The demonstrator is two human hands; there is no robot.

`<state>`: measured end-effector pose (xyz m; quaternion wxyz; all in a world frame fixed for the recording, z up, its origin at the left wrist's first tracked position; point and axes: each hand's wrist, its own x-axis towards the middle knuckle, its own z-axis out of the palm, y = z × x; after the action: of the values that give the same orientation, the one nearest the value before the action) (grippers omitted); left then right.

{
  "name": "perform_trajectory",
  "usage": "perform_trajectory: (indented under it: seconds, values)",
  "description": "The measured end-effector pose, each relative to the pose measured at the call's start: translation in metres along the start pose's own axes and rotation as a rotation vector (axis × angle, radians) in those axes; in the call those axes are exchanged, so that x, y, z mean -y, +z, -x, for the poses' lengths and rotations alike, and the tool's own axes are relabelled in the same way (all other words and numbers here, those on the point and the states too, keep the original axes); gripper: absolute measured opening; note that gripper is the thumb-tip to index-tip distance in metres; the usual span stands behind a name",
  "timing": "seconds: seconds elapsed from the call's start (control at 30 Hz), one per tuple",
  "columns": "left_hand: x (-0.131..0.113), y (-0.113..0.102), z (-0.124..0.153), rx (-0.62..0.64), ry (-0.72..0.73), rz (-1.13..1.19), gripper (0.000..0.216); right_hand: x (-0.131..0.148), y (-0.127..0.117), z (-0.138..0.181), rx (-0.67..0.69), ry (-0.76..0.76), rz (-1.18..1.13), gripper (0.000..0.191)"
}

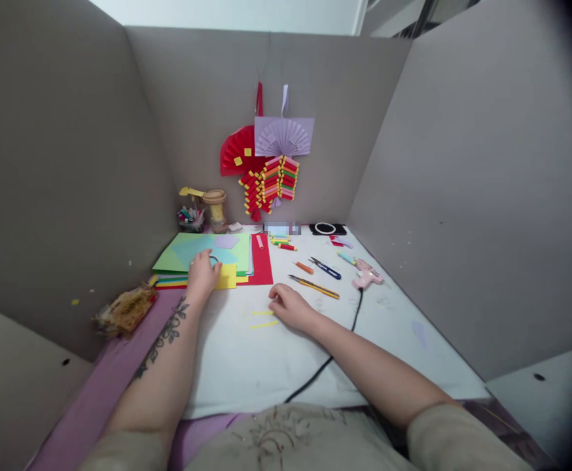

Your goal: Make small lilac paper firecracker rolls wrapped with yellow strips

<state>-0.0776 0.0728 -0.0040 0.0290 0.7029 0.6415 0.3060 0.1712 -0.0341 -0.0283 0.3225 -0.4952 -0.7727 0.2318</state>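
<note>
While left hand [204, 271] and right hand [290, 305] half-curl (holds unclear), blurred labelling [283, 228] sits beyond yellow strips [263, 324].

- Two bare hands, the left hand [202, 273] and the right hand [288, 306], fill my count from afar.
- Two narrow yellow strips [264, 324].
- Two folded paper fans: one red fan [237, 145], one lilac fan [284, 137].
- Two hanging loops: one red loop [259, 99], one lilac loop [285, 99].
- One pink glue gun [367, 275], one black cable [315, 376].
- One pair of blue snips [327, 269].
- One lidded cup [216, 212].
- Several sheets in one paper stack [173, 258]; they overlap too closely for me to number.
</note>
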Motion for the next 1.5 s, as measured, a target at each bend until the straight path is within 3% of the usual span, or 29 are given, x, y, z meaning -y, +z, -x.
perform_trajectory:
  seconds: [0.07,0.2,0.33,0.43,0.53,0.6,0.7,0.87,1.0,1.13,1.23,1.37,1.5]
  values:
    - [-0.011,-0.002,0.008,0.111,0.102,0.029,0.026,0.001,-0.003,0.000,-0.009,-0.009,0.025,0.005]
    - [-0.041,0.000,0.035,0.666,0.446,0.180,0.014,0.002,-0.012,0.004,0.097,-0.140,0.085,0.026]
    - [-0.052,0.005,0.049,0.772,0.476,0.160,0.016,0.006,-0.012,0.011,0.257,-0.286,0.160,0.019]
    - [-0.051,0.008,0.047,0.708,0.468,0.116,0.018,0.012,-0.007,0.014,0.326,-0.280,0.248,0.017]
    - [-0.052,0.016,0.042,0.421,0.429,-0.012,0.026,0.017,-0.004,0.015,0.374,-0.290,0.291,0.002]
    - [-0.055,0.025,0.039,0.290,0.398,-0.109,0.033,0.019,-0.004,0.015,0.395,-0.309,0.304,0.004]
    - [-0.057,0.041,0.037,0.315,0.347,-0.201,0.047,0.019,-0.005,0.014,0.390,-0.328,0.297,0.006]
    - [-0.056,0.052,0.035,0.368,0.361,-0.216,0.047,0.015,-0.003,0.011,0.310,-0.301,0.255,0.004]
    - [-0.057,0.045,0.036,0.347,0.382,-0.204,0.039,0.015,-0.005,0.013,0.292,-0.387,0.214,0.026]
    - [-0.059,0.039,0.039,0.318,0.412,-0.194,0.031,0.013,-0.013,0.016,0.400,-0.607,0.229,0.027]
    - [-0.058,0.036,0.039,0.273,0.424,-0.184,0.028,0.008,-0.021,0.016,0.467,-0.635,0.287,0.030]
    - [-0.055,0.029,0.035,0.229,0.433,-0.118,0.025,-0.006,-0.035,0.009,0.288,-0.499,0.285,0.023]
    - [-0.058,0.017,0.038,0.237,0.355,-0.051,0.024,-0.039,-0.071,-0.009,-0.096,-0.173,0.226,0.022]
